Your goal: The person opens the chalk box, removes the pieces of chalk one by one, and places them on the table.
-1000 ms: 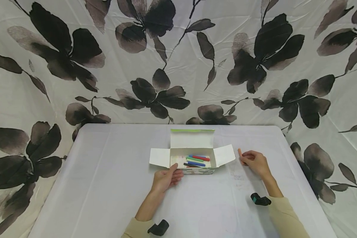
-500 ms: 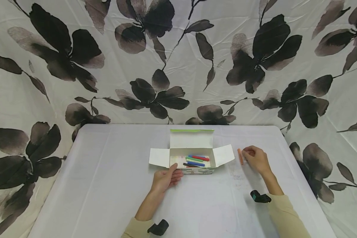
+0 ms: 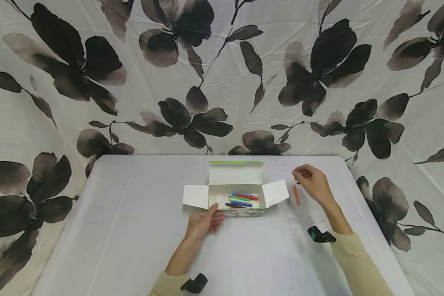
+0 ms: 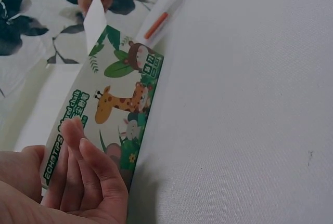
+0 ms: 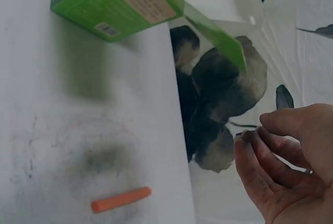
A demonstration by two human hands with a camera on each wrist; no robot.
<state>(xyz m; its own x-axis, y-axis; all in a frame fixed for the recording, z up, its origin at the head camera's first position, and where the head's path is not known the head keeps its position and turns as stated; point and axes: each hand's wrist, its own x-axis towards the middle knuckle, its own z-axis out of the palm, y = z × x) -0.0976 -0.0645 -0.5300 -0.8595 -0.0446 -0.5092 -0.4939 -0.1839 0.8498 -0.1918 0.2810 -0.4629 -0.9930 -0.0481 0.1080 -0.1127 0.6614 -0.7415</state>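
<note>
An open chalk box (image 3: 243,213) stands near the table's far edge, its flaps spread and several coloured chalk sticks (image 3: 240,203) lying inside. My left hand (image 3: 201,226) holds its front left corner, with the thumb at the rim and the fingers against the printed front (image 4: 112,99). To the right of the box, an orange chalk stick (image 3: 296,195) lies on the table. My right hand (image 3: 312,181) hovers just beyond and right of that stick, fingers loosely bent. In the right wrist view, nothing shows between the thumb and fingertips (image 5: 242,148).
A white cloth with faint coloured smudges covers the table (image 3: 133,230). Behind it hangs a floral curtain (image 3: 222,82). The box's right flap (image 3: 275,193) sticks out towards the orange stick.
My right hand has let go of the orange chalk stick and moved up and away towards the far edge. The stick stays on the table. My left hand keeps its place at the box.
</note>
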